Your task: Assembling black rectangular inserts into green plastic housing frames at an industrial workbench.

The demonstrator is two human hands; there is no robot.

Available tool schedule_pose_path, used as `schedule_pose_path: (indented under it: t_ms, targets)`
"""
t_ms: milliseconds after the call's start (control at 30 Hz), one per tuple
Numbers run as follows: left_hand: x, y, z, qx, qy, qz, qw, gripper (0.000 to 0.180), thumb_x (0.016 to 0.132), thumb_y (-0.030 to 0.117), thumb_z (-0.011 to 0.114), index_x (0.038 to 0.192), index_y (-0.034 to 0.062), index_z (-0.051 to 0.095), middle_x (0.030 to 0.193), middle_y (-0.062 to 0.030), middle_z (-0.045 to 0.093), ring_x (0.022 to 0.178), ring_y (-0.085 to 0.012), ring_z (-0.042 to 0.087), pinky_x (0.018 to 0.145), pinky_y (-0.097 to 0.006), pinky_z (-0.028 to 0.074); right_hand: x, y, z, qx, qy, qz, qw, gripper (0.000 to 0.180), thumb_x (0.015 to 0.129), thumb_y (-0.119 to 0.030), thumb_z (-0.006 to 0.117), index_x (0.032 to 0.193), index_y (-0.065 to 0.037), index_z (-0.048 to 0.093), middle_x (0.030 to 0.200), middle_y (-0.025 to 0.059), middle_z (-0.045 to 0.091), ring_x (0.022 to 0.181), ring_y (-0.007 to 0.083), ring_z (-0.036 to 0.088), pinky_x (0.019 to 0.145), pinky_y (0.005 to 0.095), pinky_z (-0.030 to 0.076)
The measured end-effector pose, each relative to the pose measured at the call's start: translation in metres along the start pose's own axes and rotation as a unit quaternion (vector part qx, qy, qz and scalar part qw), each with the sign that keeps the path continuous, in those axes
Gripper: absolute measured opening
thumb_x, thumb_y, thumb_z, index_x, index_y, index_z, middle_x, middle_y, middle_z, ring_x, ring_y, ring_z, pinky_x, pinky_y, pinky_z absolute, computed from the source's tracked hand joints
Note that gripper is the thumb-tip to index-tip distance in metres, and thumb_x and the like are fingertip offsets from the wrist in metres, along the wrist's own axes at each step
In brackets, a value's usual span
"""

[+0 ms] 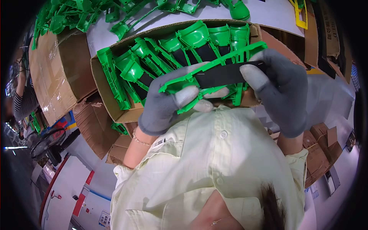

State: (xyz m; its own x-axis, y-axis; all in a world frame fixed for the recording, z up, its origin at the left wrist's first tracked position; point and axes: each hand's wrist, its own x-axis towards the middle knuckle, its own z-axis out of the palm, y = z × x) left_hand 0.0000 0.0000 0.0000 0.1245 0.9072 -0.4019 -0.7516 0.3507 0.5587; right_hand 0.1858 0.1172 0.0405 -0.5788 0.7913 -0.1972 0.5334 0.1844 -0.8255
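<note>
- Green frame (216, 61): over box's (130, 115) near edge, black strip (220, 74) along it; fitting looks unfinished.
- Left hand (165, 97) grips frame; right hand (281, 82) pinches strip's end.
- Boxed frames (199, 35): several with strips, seemingly done.
- Heap (73, 17) toward table's (103, 40) left edge: presumably left.

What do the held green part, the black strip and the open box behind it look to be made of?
Green part: probably moulded plastic, fairly glossy, judging by its bright sheen and thin, crisp ribs.
Black strip: matte, with little reflection; perhaps foam, fabric or rubber, the look leaves it open.
Box: apparently cardboard, dull brown, with folded flaps and thin cut edges.
</note>
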Motion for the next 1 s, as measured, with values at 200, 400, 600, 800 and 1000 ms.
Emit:
schedule_pose_path:
  t_ms: [200, 400, 600, 800, 1000]
  targets:
    - [-0.007, 0.001, -0.001, 0.026, 0.004, -0.019, 0.999, 0.048, 0.091, 0.001, 0.051, 0.136, -0.008, 0.035, 0.101, -0.0153, 0.061, 0.103, -0.035, 0.062, 0.08, -0.036, 0.057, -0.004, 0.0, 0.0, -0.013, -0.014, 0.003, 1.0, 0.011, 0.085, -0.008, 0.064, 0.083, 0.001, 0.059, 0.06, -0.0035, 0.052, 0.055, 0.0004, 0.043, 0.047, 0.0185, 0.033]
    - [-0.007, 0.0, 0.004, 0.048, 0.027, -0.054, 0.997, 0.048, 0.091, -0.002, 0.048, 0.137, -0.0062, 0.037, 0.09, -0.0085, 0.061, 0.102, -0.0329, 0.063, 0.081, -0.035, 0.056, -0.003, 0.001, -0.001, -0.009, -0.018, 0.019, 1.0, 0.01, 0.085, -0.007, 0.064, 0.082, 0.001, 0.059, 0.06, -0.0033, 0.051, 0.054, 0.0008, 0.041, 0.047, 0.0188, 0.033]
    - [-0.006, -0.005, 0.004, 0.031, 0.051, -0.036, 0.998, 0.046, 0.088, -0.003, 0.051, 0.133, -0.0061, 0.043, 0.096, -0.0114, 0.063, 0.092, -0.0271, 0.067, 0.072, -0.032, 0.058, 0.002, 0.018, 0.008, 0.01, -0.005, -0.002, 1.0, 0.017, 0.08, -0.018, 0.069, 0.083, -0.003, 0.062, 0.054, 0.0097, 0.051, 0.045, 0.0182, 0.049, 0.047, 0.0295, 0.039]
    - [-0.003, 0.001, 0.001, 0.159, 0.161, 0.022, 0.974, 0.031, 0.085, 0.003, 0.06, 0.114, -0.0076, 0.059, 0.084, -0.013, 0.068, 0.067, -0.0199, 0.068, 0.057, -0.024, 0.054, -0.001, 0.02, 0.025, -0.117, 0.105, -0.06, 0.986, 0.032, 0.07, -0.021, 0.081, 0.087, -0.003, 0.061, 0.065, -0.0026, 0.049, 0.058, 0.0045, 0.044, 0.052, 0.0194, 0.038]
    - [-0.019, 0.005, -0.012, 0.217, 0.098, 0.043, 0.97, 0.027, 0.085, -0.003, 0.06, 0.112, -0.0083, 0.059, 0.088, -0.016, 0.068, 0.072, -0.0203, 0.069, 0.058, -0.024, 0.057, 0.004, 0.029, 0.018, 0.037, 0.019, -0.053, 0.998, 0.025, 0.072, -0.013, 0.078, 0.088, -0.002, 0.062, 0.081, 0.0046, 0.063, 0.072, 0.0079, 0.058, 0.059, 0.0216, 0.043]
